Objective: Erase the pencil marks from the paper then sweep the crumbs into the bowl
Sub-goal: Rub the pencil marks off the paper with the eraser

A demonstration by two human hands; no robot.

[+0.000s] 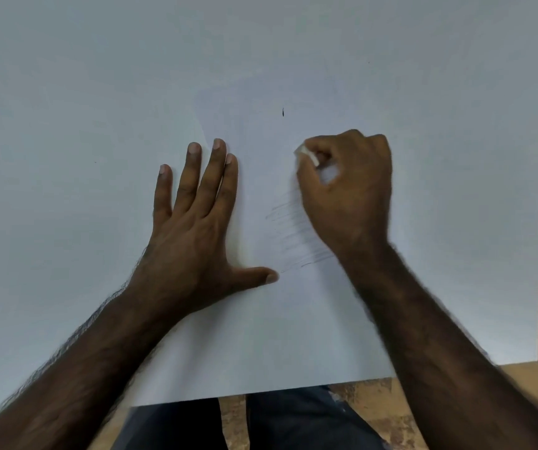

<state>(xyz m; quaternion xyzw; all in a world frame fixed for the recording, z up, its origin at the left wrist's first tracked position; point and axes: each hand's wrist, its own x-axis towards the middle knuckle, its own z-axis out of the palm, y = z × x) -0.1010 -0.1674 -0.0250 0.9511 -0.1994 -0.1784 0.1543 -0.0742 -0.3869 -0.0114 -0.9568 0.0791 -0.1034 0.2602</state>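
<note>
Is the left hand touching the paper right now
Touching. The head view shows the left hand lying flat with fingers spread on the paper, its thumb pressed beside the pencil marks, with no gap visible beneath it.

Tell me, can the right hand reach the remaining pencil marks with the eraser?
Probably yes: the right hand grips the eraser, and the pencil marks lie uncovered beside it.

L hand (196, 219) flat, splayed; R hand (347, 186) fisted.

The right hand (348, 186) hides most of the blurred eraser (308, 154) and part of the pencil marks (293, 228).
</note>
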